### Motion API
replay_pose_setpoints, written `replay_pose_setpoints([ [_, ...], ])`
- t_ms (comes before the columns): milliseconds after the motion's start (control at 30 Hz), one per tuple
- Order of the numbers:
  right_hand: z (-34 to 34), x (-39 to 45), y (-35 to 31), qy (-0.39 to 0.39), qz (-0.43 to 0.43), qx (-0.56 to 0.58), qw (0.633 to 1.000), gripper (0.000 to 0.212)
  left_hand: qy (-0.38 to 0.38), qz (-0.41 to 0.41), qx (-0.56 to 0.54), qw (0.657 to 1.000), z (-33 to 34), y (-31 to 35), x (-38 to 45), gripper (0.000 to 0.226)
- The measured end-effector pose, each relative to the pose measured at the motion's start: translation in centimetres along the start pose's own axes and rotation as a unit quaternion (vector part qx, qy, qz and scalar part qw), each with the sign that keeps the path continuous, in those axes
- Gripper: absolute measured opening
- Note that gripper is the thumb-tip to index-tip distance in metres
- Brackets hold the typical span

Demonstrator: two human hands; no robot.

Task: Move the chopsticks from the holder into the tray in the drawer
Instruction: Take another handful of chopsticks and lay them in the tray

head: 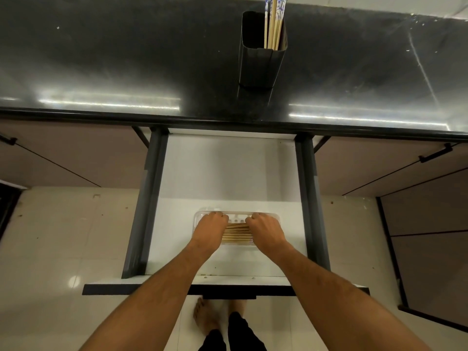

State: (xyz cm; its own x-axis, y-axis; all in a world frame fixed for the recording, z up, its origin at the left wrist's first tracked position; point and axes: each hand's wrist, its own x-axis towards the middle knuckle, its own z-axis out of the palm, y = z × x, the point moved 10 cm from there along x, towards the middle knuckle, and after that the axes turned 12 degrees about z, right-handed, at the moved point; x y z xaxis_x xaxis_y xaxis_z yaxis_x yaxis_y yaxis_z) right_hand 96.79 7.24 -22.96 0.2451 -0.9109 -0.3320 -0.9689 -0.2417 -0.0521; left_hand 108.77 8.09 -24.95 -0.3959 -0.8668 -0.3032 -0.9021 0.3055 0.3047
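A dark rectangular holder (pixel 258 64) stands on the black countertop, and several chopsticks (pixel 273 24) with blue-patterned tops stick out of its right side. Below it the white drawer (pixel 228 168) is pulled out. A clear plastic tray (pixel 236 217) lies near the drawer's front, with several wooden chopsticks (pixel 236 233) lying crosswise in it. My left hand (pixel 211 228) covers their left ends and my right hand (pixel 266 229) covers their right ends. Both hands are knuckles up with the fingers curled down onto the bundle. The fingertips are hidden.
The glossy countertop (pixel 126 59) runs the full width above the drawer. Dark drawer rails (pixel 145 198) flank the drawer, and its dark front panel (pixel 141 289) is nearest me. Cabinet doors with black handles (pixel 434 154) sit on either side. My bare feet (pixel 202 315) stand on the pale tiled floor.
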Motion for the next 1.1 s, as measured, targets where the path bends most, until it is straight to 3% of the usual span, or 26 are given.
replay_pose_setpoints([
  [167, -0.3, -0.3, 0.2, 0.005, 0.0, -0.012, 1.0, 0.03, 0.014, 0.0, 0.0, 1.0, -0.1, -0.4, -0.5, 0.046],
  [1100, 0.8, -0.5, 0.6, -0.011, 0.019, -0.007, 1.0, 0.032, 0.015, -0.049, 0.023, 0.998, -0.3, -1.0, -1.5, 0.046],
])
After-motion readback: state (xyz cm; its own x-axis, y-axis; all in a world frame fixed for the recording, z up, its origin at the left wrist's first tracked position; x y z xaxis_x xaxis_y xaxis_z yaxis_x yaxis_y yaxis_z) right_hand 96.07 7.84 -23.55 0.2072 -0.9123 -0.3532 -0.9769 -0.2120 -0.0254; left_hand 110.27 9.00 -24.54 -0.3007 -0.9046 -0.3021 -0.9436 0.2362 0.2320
